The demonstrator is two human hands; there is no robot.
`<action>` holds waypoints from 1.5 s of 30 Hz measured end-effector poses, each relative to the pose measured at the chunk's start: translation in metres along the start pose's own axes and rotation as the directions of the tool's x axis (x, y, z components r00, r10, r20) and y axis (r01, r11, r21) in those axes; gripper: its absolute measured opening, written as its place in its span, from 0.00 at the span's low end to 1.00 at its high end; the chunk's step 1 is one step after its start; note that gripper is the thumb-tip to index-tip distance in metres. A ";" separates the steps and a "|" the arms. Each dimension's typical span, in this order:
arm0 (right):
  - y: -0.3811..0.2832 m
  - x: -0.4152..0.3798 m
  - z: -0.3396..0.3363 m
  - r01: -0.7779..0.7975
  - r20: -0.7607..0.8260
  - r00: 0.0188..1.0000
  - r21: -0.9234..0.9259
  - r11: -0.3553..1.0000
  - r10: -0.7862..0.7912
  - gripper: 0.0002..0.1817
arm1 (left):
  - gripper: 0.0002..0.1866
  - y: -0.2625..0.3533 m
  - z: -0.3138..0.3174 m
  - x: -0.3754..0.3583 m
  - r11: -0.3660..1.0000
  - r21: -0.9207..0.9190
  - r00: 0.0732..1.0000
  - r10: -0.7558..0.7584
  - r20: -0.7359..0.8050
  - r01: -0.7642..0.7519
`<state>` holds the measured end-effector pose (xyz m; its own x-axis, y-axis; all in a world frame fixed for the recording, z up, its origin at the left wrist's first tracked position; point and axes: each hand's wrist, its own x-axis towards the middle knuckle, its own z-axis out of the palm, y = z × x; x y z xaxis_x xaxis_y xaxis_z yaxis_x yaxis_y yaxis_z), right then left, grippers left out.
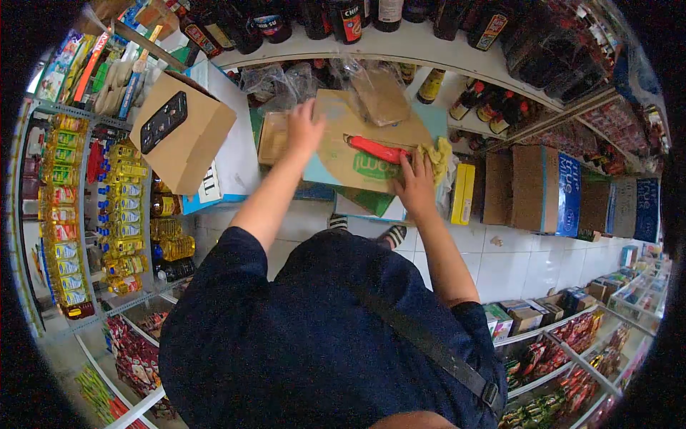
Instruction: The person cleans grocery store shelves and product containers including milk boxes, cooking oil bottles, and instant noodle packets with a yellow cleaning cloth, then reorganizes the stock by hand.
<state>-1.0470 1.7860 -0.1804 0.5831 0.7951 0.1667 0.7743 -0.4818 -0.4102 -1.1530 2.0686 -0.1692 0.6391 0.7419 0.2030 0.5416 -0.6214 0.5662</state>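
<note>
Two hands work on a flattened sheet of brown cardboard [336,154] that lies on stacked goods at a shop shelf, straight ahead of me. Shelves of dark bottles [457,21] run above it, and yellow oil bottles [68,214] fill the rack to my left.

Largest first: the cardboard sheet is broad, stiff and light, I judge, and likely to flex or slide if lifted by one corner; a grip on two opposite edges looks safest. My left hand [305,127] lies spread and flat on its upper left part, pressing down, holding nothing.

Next, a red box cutter [376,150] rests across the sheet, just beside my right hand [416,182]. It looks small, hard and smooth; I would take it by the red handle, well away from the tip. My right hand rests on the sheet's lower right edge, fingers bent, touching a crumpled yellow cloth [437,159]; I cannot tell whether it grips the cloth. The cloth looks soft and limp, easy to pinch anywhere.

An open brown box [189,136] stands left, apart.
</note>
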 end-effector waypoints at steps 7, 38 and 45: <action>-0.012 -0.014 -0.017 0.062 -0.113 0.992 0.062 0.996 -0.055 0.31 | 0.29 -0.082 0.023 0.084 0.919 0.279 0.893 -0.355 0.278 0.279; -0.041 0.010 -0.073 0.400 -0.474 0.851 0.306 0.864 -0.227 0.53 | 0.40 0.107 -0.071 -0.078 0.898 -0.214 0.922 0.367 -0.121 -0.385; -0.039 0.018 -0.117 0.492 -0.471 0.831 0.378 0.784 -0.295 0.52 | 0.36 0.172 -0.059 -0.115 0.464 -0.884 0.663 0.644 0.381 0.058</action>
<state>-1.0383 1.7762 -0.0568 0.3724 0.6293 0.6821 0.8011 0.1532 -0.5786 -1.1662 1.8912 -0.0479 0.9809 -0.0045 0.1945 -0.1946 -0.0223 0.9806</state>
